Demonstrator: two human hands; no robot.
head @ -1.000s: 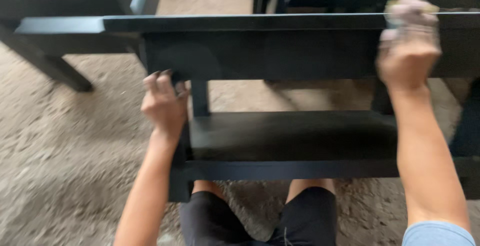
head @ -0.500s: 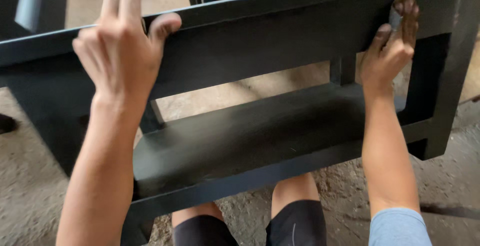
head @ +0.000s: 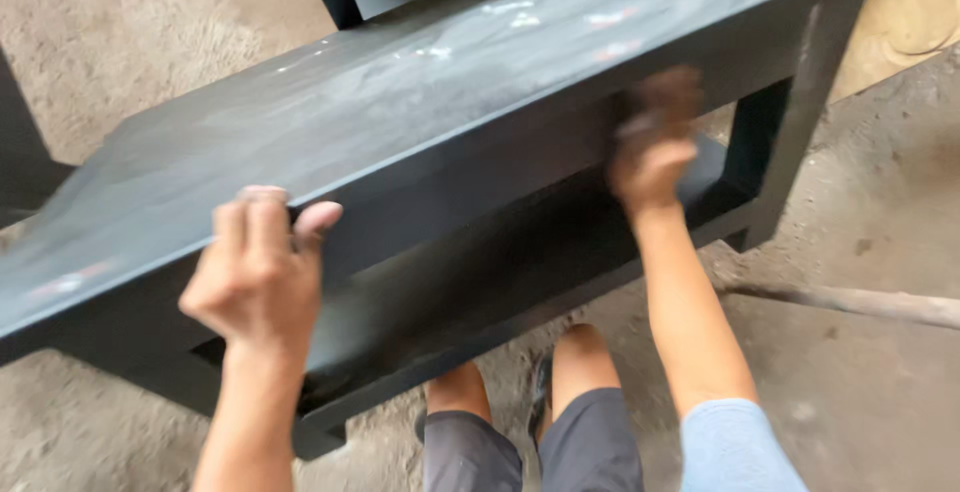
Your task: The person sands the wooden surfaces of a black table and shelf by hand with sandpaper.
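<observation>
A: Head view: the black table (head: 420, 112) slants across the scene, low at the near left and high at the far right, over a dusty floor (head: 870, 352).

B: And the hands?

A: The left hand (head: 255, 277) is clenched over the near top edge, fingers curled on it. The right hand (head: 655, 147) is blurred against the front panel under the top. It may press something small there, but I cannot tell what it grips.

B: Advice?

A: I'd hold the left grip firm so the table stays steady, and rub with even strokes along the panel.
</observation>
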